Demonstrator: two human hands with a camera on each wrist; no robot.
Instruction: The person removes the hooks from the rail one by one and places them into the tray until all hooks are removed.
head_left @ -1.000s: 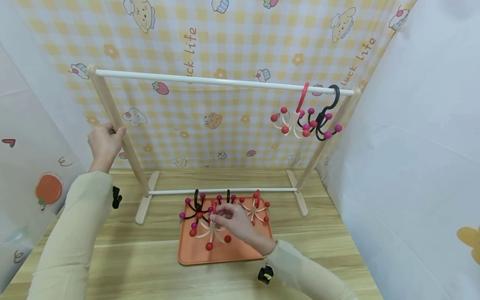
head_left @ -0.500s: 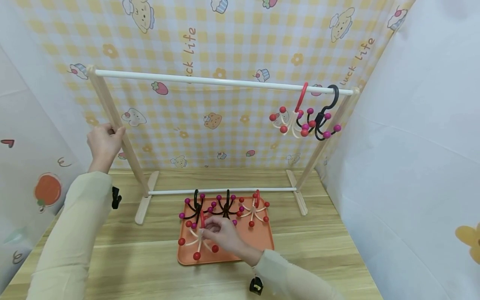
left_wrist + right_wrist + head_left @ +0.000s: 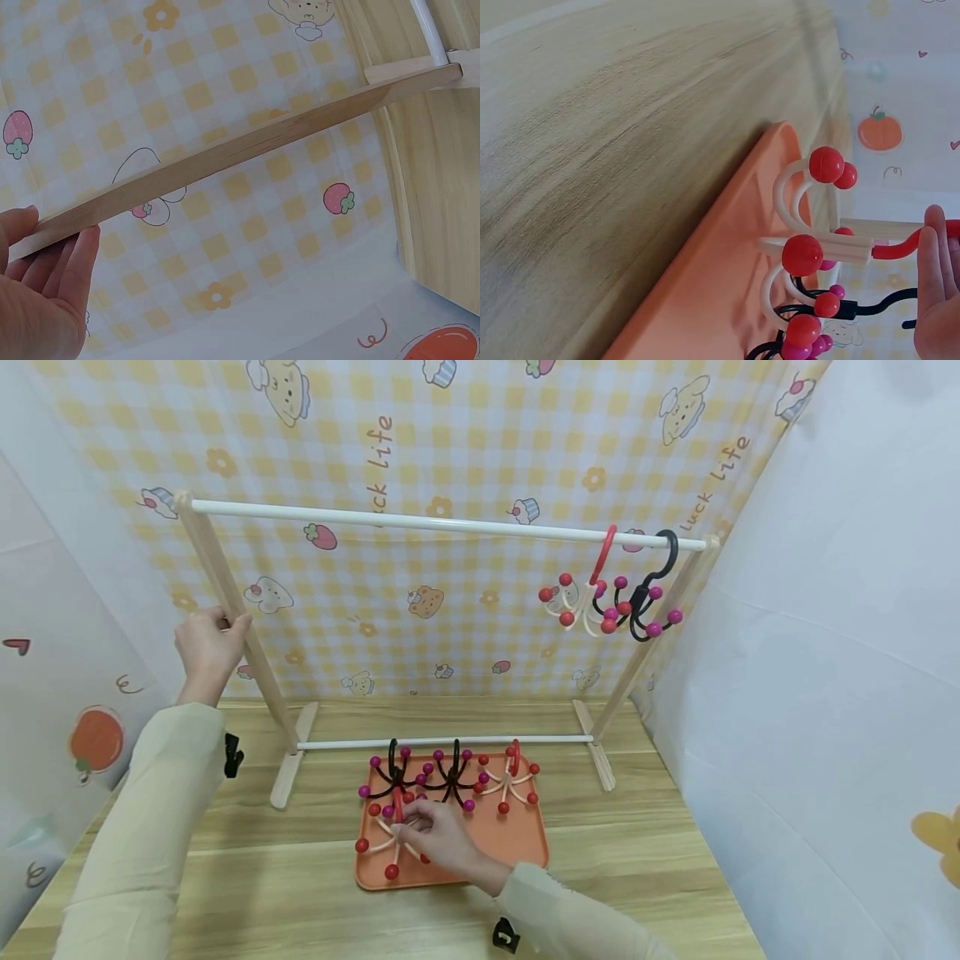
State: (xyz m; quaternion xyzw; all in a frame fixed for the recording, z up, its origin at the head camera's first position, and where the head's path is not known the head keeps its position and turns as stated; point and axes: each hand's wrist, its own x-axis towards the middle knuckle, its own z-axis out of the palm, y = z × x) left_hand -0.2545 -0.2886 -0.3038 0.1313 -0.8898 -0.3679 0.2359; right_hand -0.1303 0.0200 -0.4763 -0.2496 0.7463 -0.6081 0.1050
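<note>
My left hand (image 3: 210, 647) grips the left wooden post (image 3: 266, 672) of a rack; in the left wrist view, thumb and fingers lie on either side of it. My right hand (image 3: 442, 839) pinches the red hook of a white octopus-style hanger (image 3: 844, 247) with red balls on its curved arms. This hanger stands upright at the front left of an orange tray (image 3: 517, 843); whether its arms touch the tray I cannot tell. Behind it in the tray are two black hangers (image 3: 452, 781) with magenta balls and another white hanger (image 3: 507, 785) with a red hook.
From the rack's white top rail (image 3: 420, 521), near its right end, hang a red-hooked white hanger (image 3: 587, 597) and a black hanger (image 3: 640, 597). A lower white bar (image 3: 337, 745) runs just behind the tray. White cloth walls (image 3: 810, 635) flank the wooden table (image 3: 637, 852).
My right hand has moved left and toward the table's front with the white hanger, slowing in the last half second. The left hand has stayed on the post.
</note>
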